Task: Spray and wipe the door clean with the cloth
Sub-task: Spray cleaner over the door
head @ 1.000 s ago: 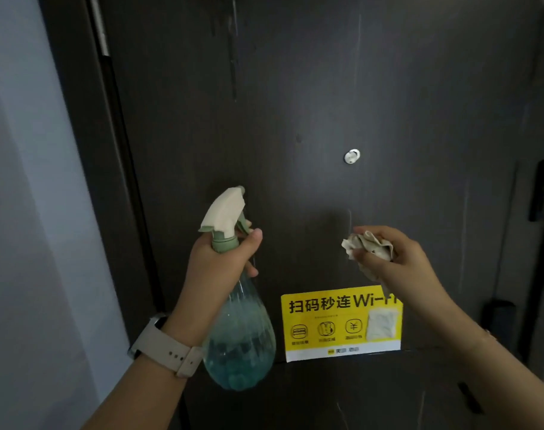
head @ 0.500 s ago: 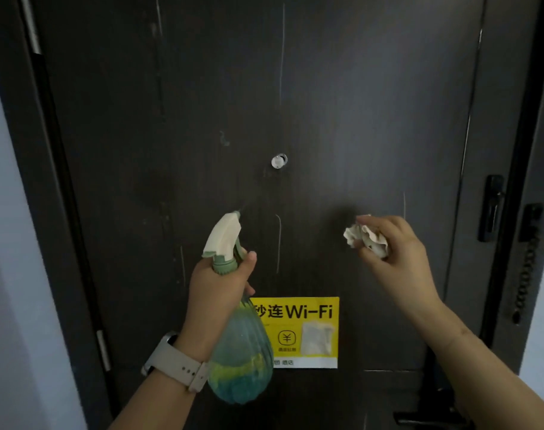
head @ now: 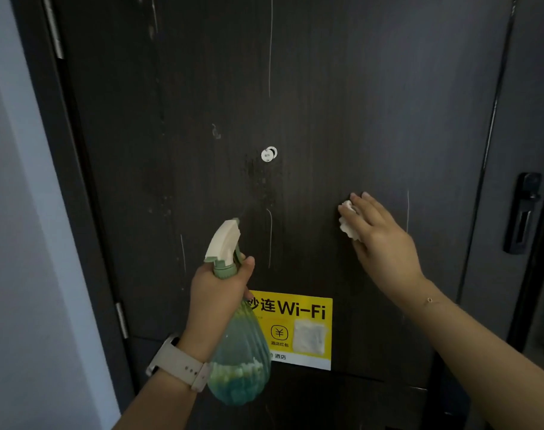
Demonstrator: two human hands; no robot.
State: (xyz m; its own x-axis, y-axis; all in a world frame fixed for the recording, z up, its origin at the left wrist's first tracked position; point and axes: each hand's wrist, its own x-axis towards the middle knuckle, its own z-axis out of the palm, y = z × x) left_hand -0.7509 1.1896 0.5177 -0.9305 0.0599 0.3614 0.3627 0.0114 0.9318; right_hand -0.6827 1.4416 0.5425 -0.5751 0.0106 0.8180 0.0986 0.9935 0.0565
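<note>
A dark brown door [head: 342, 88] fills the view. My left hand [head: 214, 290] grips the neck of a green spray bottle [head: 238, 355] with a cream nozzle aimed up at the door. A wet speckled patch [head: 258, 181] shows under the silver peephole [head: 268, 154]. My right hand [head: 379, 240] presses a crumpled white cloth [head: 348, 223] flat against the door, right of the peephole, with fingers extended over it. Most of the cloth is hidden under the palm.
A yellow Wi-Fi sticker [head: 298, 330] is stuck low on the door. A black handle and lock [head: 523, 212] sit at the right edge. Hinges [head: 55, 29] and a pale wall [head: 13, 212] lie to the left. Thin vertical scratches mark the panel.
My right hand has gone from holding the cloth bunched in the air to pressing it flat on the door. A wet patch has appeared below the peephole. The view has shifted.
</note>
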